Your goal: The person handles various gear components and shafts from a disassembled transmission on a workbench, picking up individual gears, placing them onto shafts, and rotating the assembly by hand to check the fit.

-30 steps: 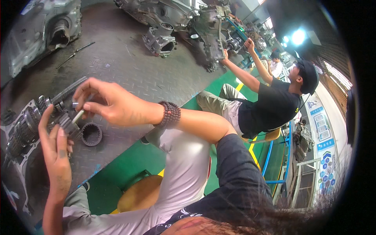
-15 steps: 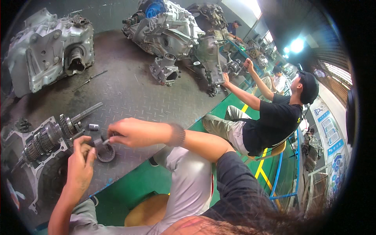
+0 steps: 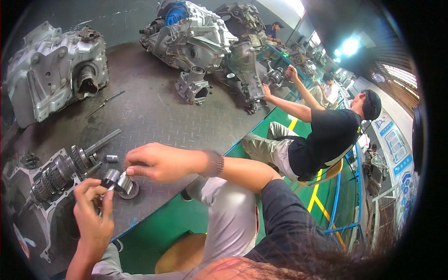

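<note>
Both hands meet over the near left of the metal bench. Between them is a short, shiny cylindrical metal part with a dark band [image 3: 124,184], tilted above the bench. The thumb and fingers of my left hand [image 3: 94,212] pinch its near left side, and a small pale sliver shows by the thumb tip. From the right, my right hand [image 3: 156,162] is closed, thumb and fingertips on the part's upper edge. Beneath it lies a toothed metal ring [image 3: 132,192], partly covered. A small steel sleeve [image 3: 112,158] lies just beyond my fingers.
Left of my hands, geared shafts [image 3: 51,177] rest in a flat metal housing [image 3: 46,214]. A large gearbox casing [image 3: 56,70], a thin rod [image 3: 105,103], a small casting [image 3: 192,85] and a bigger transmission [image 3: 196,42] stand farther off. A seated co-worker [image 3: 331,135] handles a housing at right.
The cylindrical part has come up and turned, showing more of its shiny side. My right fingers have shifted from a thin light piece onto its edge. The view has moved slightly.
</note>
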Motion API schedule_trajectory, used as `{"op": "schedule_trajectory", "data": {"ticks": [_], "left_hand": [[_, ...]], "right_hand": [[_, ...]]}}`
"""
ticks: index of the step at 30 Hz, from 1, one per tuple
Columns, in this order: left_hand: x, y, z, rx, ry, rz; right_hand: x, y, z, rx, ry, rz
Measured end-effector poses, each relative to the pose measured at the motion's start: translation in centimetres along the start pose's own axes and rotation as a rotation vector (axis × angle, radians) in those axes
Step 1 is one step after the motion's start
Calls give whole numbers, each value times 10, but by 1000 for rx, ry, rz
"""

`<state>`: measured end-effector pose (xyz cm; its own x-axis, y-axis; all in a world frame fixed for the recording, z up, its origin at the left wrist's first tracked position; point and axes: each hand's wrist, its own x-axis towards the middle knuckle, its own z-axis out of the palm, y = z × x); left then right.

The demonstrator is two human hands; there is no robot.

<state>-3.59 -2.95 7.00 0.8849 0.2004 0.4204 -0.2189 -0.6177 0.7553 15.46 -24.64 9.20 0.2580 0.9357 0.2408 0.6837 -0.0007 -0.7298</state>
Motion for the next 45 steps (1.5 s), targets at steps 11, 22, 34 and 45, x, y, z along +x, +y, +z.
{"op": "schedule_trajectory", "data": {"ticks": [11, 22, 34, 45], "left_hand": [[-4, -1, 1, -151, 81, 5], [-3, -12, 8, -216, 143, -117], [18, 17, 0, -145, 175, -160], [27, 24, 5, -443, 99, -558]], "right_hand": [[0, -2, 2, 138, -105, 127], [10, 10, 30, 548, -23, 123], [9, 0, 38, 613, -126, 210], [12, -9, 32, 615, 18, 238]]}}
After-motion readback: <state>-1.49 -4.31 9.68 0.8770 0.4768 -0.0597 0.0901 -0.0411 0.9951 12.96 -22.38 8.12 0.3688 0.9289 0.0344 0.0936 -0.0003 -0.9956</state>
